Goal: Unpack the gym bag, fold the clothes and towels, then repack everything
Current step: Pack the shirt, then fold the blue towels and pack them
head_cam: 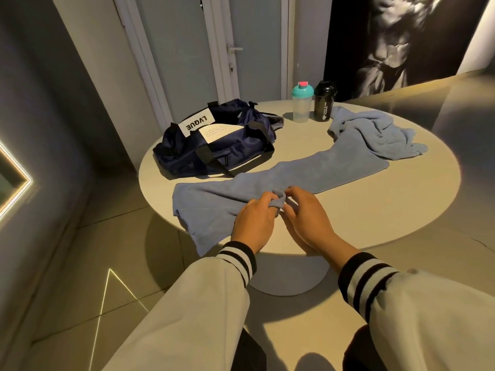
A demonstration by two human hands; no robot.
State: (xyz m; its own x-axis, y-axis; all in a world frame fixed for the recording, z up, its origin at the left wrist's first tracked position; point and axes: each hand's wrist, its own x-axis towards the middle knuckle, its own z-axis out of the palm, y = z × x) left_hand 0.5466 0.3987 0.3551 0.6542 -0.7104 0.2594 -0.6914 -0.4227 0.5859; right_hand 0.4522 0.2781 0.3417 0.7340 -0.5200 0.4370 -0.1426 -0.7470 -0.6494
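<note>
The left hand (254, 223) and right hand (305, 218) are side by side pinching a bunched bit of the towel (308, 170) at its near edge, its length running out leftward and far-right of this grip.

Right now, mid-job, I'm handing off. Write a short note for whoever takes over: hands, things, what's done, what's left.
Left hand grips a bunched fold of the long towel near the table edge. The right hand fingers pinch the same fold.
The towel lies stretched across the table, one near corner hanging over the rim. A crumpled towel lies at its far end. The bag sits slumped far left, with the clear bottle and black bottle behind it.
Done: towels and bottles are out.
Left: fold both towels, then repack. The bag's inside cannot be seen.
</note>
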